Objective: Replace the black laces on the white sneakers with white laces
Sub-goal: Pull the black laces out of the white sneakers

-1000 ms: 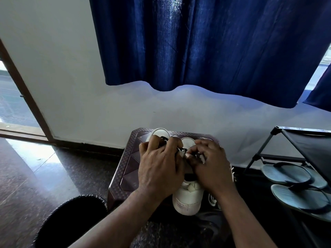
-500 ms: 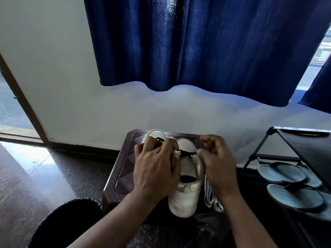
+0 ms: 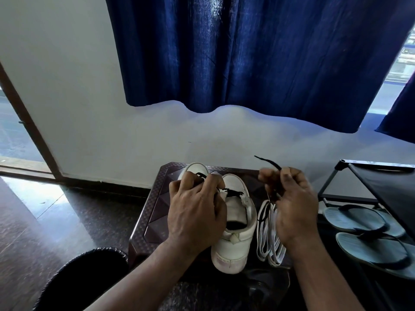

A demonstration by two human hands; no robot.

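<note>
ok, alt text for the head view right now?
A person's right hand pinches a black lace end raised beside the white sneakers, which the left hand grips on a dark plastic stool. White laces lie bundled right of the sneakers.

Home, entry area by the look: brown wooden door frame point(image 3: 29, 122) at left w/ daylight beyond, polished dark stone floor point(image 3: 56, 221), plain white painted wall point(image 3: 67, 75) w/ dark blue fabric curtain point(image 3: 258, 59) over a window. Black metal-frame shoe rack point(image 3: 370, 164) at right holds blue-grey rubber flip-flops point(image 3: 359, 218); dark brown patterned plastic stool point(image 3: 152, 212) nr wall.
</note>
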